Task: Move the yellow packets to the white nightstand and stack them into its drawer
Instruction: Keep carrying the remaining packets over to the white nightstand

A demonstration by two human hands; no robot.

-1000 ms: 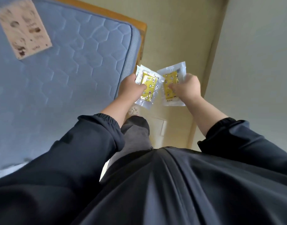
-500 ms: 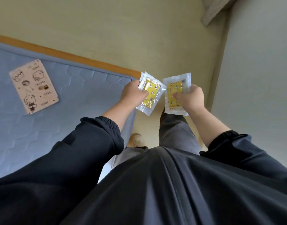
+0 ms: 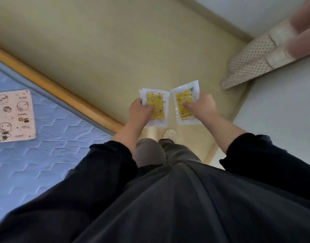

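Packets (image 3: 157, 106) gripped in each hand (image 3: 140, 112)

Blue quilted mattress (image 3: 45, 155) at the left, bordered by a wooden bed frame (image 3: 54, 86). Flat on the mattress, a pale sheet with cartoon drawings (image 3: 14, 115). Beside the bed, beige floor (image 3: 115, 41); on it a white perforated shoe (image 3: 170, 135), and by the wall a cream perforated object (image 3: 250, 62), partly blurred.

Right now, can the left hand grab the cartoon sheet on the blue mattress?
Probably not yet. The left hand is gripping a yellow packet, and the cartoon sheet lies well off to its left on the mattress. Nothing blocks the way, but the hand is full.
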